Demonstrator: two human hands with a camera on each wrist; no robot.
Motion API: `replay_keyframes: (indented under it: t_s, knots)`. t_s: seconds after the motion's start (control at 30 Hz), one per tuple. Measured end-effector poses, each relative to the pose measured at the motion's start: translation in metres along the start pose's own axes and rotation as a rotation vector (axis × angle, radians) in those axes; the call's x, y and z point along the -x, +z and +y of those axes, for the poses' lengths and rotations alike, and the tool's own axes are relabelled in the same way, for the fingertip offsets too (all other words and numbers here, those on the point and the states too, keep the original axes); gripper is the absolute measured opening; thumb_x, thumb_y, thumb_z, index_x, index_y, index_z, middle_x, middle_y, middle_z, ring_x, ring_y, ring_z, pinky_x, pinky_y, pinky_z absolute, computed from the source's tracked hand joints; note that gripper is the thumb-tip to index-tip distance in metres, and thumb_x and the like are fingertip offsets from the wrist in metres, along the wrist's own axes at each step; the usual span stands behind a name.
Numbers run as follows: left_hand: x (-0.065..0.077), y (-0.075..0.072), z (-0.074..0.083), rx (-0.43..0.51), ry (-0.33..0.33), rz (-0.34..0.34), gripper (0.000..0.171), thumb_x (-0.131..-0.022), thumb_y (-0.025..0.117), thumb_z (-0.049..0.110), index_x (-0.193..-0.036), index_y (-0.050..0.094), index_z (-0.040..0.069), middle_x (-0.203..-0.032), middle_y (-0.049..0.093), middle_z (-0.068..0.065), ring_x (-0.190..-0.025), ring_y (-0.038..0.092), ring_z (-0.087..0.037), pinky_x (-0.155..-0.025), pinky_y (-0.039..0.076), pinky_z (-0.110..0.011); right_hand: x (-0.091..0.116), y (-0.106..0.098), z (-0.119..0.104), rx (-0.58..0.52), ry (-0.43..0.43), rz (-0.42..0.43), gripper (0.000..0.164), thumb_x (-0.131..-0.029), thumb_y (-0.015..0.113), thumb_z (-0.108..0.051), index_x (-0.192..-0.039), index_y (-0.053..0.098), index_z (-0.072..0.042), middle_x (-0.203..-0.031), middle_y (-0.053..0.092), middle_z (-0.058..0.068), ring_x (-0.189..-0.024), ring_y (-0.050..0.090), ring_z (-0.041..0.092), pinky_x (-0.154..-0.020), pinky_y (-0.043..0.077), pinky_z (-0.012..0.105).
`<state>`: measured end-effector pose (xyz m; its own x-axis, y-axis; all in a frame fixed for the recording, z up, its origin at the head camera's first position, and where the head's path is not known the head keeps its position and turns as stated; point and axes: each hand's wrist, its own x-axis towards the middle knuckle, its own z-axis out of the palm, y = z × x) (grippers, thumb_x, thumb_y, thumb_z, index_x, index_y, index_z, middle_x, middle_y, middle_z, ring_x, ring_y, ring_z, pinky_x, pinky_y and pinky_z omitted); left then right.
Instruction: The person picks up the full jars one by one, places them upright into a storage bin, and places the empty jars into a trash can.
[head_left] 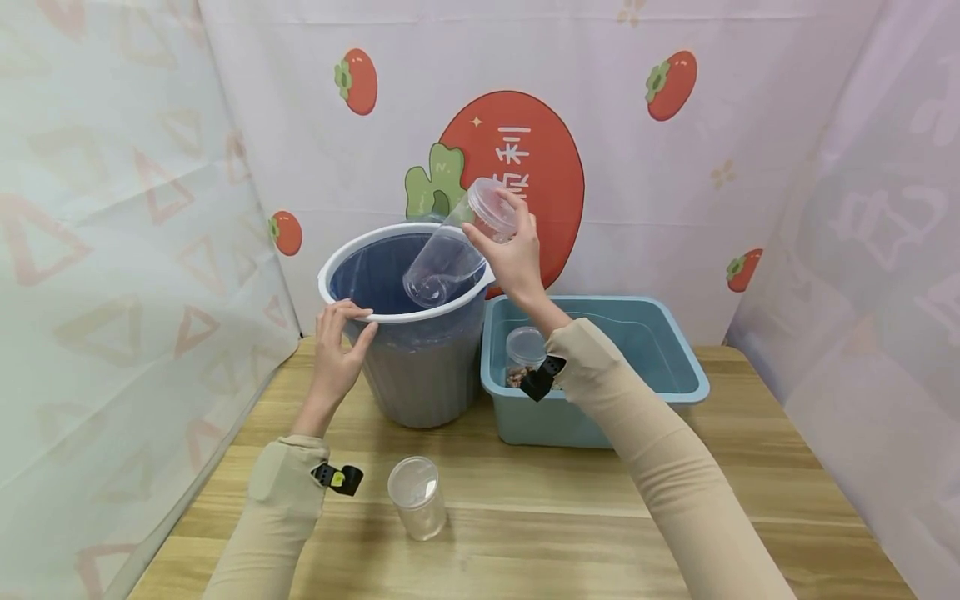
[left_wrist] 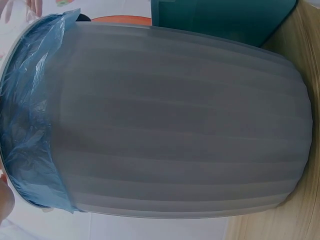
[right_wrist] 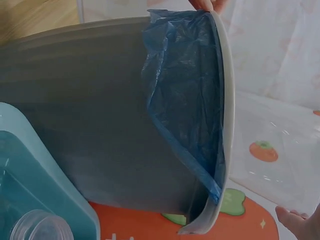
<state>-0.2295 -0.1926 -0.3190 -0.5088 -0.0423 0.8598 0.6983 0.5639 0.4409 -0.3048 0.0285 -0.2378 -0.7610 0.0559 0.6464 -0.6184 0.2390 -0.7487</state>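
My right hand (head_left: pixel 513 258) holds a tall clear plastic jar (head_left: pixel 448 262) near its capped upper end, thumb on one side and fingers on the other. The jar slants down to the left, its base over the mouth of a grey trash can (head_left: pixel 423 375). A blue plastic bag lines the can and folds over its outside, under the white rim (right_wrist: pixel 227 110). At the front left of that rim, my left hand (head_left: pixel 335 354) pinches the edge between thumb and fingers. The jar looks see-through, with no contents showing.
A second clear jar (head_left: pixel 417 497) stands on the wooden table (head_left: pixel 570 517) in front of the can. Right of the can sits a blue-green basin (head_left: pixel 682 367), with a lidded clear jar (head_left: pixel 526 346) of brownish pieces inside. Printed cloth (head_left: pixel 285 50) hangs behind and on both sides.
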Motion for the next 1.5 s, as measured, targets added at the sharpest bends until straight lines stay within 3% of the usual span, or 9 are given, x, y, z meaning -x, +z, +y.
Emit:
replay_keyframes:
  t_s: [0.17,0.4,0.73,0.97,1.23,1.5]
  knots:
    - [0.001,0.001,-0.001,0.003,0.0,0.008,0.02,-0.07,0.06,-0.016,-0.088,0.054,-0.01,-0.092,0.048,-0.026,-0.101,0.039,-0.041,-0.094,0.024,-0.039,0.002,0.01,0.005,0.022,-0.001,-0.034,0.062,-0.074,0.071,-0.027,-0.128,0.041,-0.016,-0.116,0.043,0.009,-0.095,0.042,0.018,-0.071,0.044,0.026]
    - [0.001,0.002,-0.002,-0.007,0.003,0.005,0.021,-0.069,0.061,-0.016,-0.088,0.054,-0.01,-0.092,0.048,-0.025,-0.101,0.039,-0.041,-0.094,0.024,-0.038,0.004,0.02,0.011,0.091,-0.029,-0.069,0.062,-0.074,0.071,-0.025,-0.127,0.043,-0.013,-0.121,0.044,0.008,-0.108,0.039,0.019,-0.089,0.039,0.032]
    - [0.001,0.001,0.002,-0.001,-0.018,-0.008,0.018,-0.073,0.06,-0.014,-0.089,0.054,-0.012,-0.094,0.048,-0.028,-0.102,0.038,-0.042,-0.094,0.023,-0.042,0.01,0.028,0.017,0.14,0.021,-0.169,0.064,-0.074,0.071,-0.024,-0.129,0.04,-0.011,-0.124,0.041,0.011,-0.113,0.037,0.02,-0.092,0.036,0.036]
    - [0.0,0.001,0.003,0.014,-0.012,-0.002,0.018,-0.072,0.06,-0.014,-0.089,0.053,-0.013,-0.093,0.048,-0.03,-0.1,0.038,-0.044,-0.094,0.023,-0.039,0.014,0.025,0.015,0.135,0.083,-0.216,0.054,-0.079,0.066,-0.028,-0.126,0.045,-0.009,-0.127,0.038,0.011,-0.117,0.036,0.02,-0.096,0.033,0.039]
    - [0.001,0.001,0.0,0.004,-0.01,0.005,0.019,-0.071,0.06,-0.015,-0.089,0.054,-0.012,-0.093,0.048,-0.027,-0.101,0.038,-0.043,-0.094,0.024,-0.038,0.034,0.012,0.007,0.106,-0.051,-0.207,0.035,-0.081,0.063,-0.02,-0.113,0.056,-0.006,-0.116,0.047,0.011,-0.11,0.042,0.02,-0.093,0.035,0.036]
    - [0.001,0.001,-0.002,-0.006,-0.004,0.004,0.02,-0.07,0.06,-0.016,-0.089,0.054,-0.01,-0.093,0.048,-0.027,-0.1,0.039,-0.041,-0.093,0.024,-0.038,0.061,0.004,0.004,0.077,-0.206,-0.216,0.028,-0.081,0.064,-0.013,-0.106,0.059,-0.002,-0.109,0.052,0.012,-0.102,0.047,0.022,-0.074,0.043,0.041]
